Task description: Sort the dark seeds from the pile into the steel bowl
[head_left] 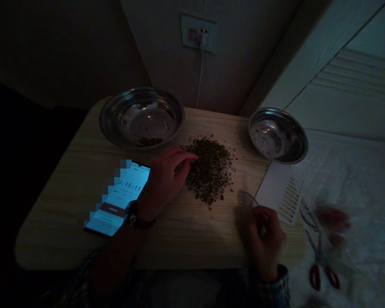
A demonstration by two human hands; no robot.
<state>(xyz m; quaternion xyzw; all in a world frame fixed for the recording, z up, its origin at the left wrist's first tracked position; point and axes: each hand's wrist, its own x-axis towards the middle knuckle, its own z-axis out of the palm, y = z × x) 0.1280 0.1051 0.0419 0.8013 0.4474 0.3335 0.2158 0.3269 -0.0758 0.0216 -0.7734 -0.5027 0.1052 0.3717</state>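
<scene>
A pile of small dark seeds or grains lies spread on the light wooden table. My left hand, with a dark watch on its wrist, reaches to the pile's left edge. Its thumb and forefinger are pinched together; whatever is between them is too small to make out. To the right of the pile, my right hand is closed on a clear, curved plastic piece that looks like a protractor. This piece is apart from the grains, just above the tabletop or touching it; I cannot tell which.
A large steel bowl with some dark grains stands back left, a smaller steel bowl back right. A lit phone lies left. A white toothed plate and red-handled scissors are at right. A socket holds a plugged cable.
</scene>
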